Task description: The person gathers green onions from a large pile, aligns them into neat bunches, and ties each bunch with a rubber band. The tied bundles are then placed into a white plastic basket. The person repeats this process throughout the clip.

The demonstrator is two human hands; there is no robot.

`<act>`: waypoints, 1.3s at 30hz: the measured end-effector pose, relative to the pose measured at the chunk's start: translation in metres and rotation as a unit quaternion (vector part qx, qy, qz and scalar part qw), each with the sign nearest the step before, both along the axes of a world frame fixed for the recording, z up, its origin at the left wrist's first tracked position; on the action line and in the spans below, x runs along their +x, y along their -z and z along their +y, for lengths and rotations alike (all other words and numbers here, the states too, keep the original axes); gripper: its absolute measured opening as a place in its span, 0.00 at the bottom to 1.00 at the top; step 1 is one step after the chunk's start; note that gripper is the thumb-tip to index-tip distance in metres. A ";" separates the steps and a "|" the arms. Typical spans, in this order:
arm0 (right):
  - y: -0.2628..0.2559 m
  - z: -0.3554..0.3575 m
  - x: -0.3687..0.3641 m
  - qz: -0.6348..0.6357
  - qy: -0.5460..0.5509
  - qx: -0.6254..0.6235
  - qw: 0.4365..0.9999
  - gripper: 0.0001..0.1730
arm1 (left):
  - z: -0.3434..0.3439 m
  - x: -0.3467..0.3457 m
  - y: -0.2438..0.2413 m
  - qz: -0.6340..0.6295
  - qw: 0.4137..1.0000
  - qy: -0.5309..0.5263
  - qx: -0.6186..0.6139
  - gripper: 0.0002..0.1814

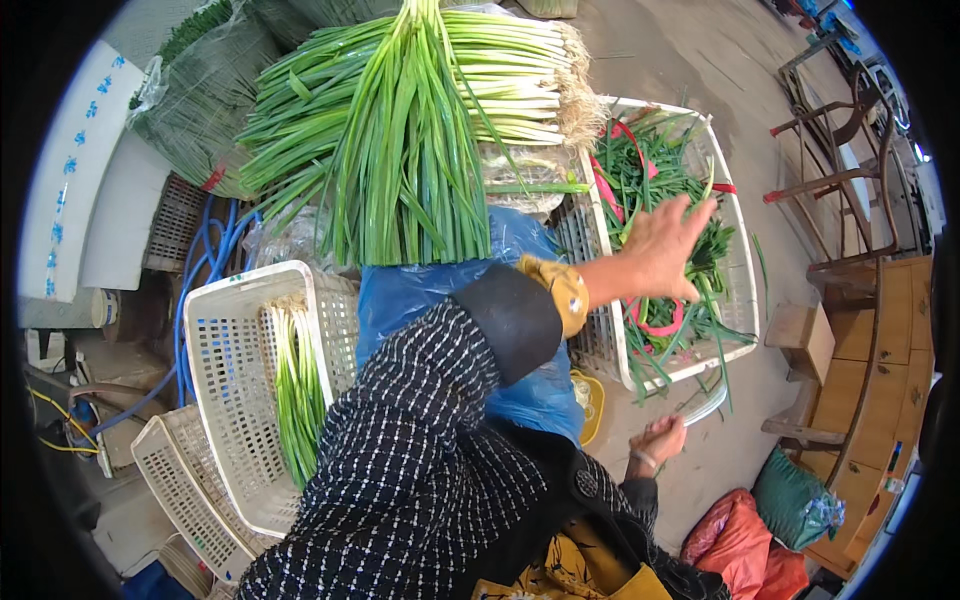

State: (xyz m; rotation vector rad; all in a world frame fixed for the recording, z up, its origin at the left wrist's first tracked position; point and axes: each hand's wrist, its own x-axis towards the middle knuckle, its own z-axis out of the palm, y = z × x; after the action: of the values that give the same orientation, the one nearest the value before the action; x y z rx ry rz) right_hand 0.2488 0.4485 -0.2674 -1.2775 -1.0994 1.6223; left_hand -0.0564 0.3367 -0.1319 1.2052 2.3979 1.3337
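My left hand (660, 251) reaches across to the right with its fingers spread, blurred, over a white plastic crate (742, 262). That crate holds cut green leaves (652, 157) and pink-red ties (664, 322). My right hand (660, 442), lower right, is closed around a pale, shiny, blade-like tool (705, 409); its handle is hidden. Ahead, trimmed green onions (517, 82) lie in a pile, roots to the right. A bunch with its leaf ends cut straight (420, 157) lies across them, leaves towards me. Blue plastic sheeting (420, 292) lies below the pile.
At left, a white crate (251, 277) holds more green onions (296, 397), beside another crate (180, 480). Blue hoses (217, 240) and a bagged bundle (210, 97) stand farther off. A yellow basket (598, 409) is near my right hand; red (739, 532) and green sacks (791, 499) lie lower right.
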 end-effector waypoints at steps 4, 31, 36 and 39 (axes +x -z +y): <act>0.083 -0.038 0.080 -0.210 0.011 -0.111 0.971 0.16 | -0.010 0.023 0.041 0.065 0.995 0.072 0.017 0.35; -0.111 -0.188 -0.372 0.084 -0.571 0.459 0.675 0.09 | -0.362 -0.036 0.000 -0.031 0.887 -0.450 0.095 0.32; -0.088 -0.240 -0.350 0.023 -0.616 0.537 0.575 0.15 | -0.317 -0.044 0.010 0.115 0.924 -0.359 -0.061 0.44; -0.084 -0.240 -0.323 0.001 -0.724 0.537 0.434 0.13 | -0.322 -0.051 0.035 0.096 0.939 -0.306 -0.126 0.39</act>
State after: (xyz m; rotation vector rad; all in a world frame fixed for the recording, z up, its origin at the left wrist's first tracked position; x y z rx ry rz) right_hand -0.0740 0.2086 -0.1838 0.9719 -2.8492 1.0453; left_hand -0.1076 0.0151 -0.1672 0.5540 3.1267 1.0038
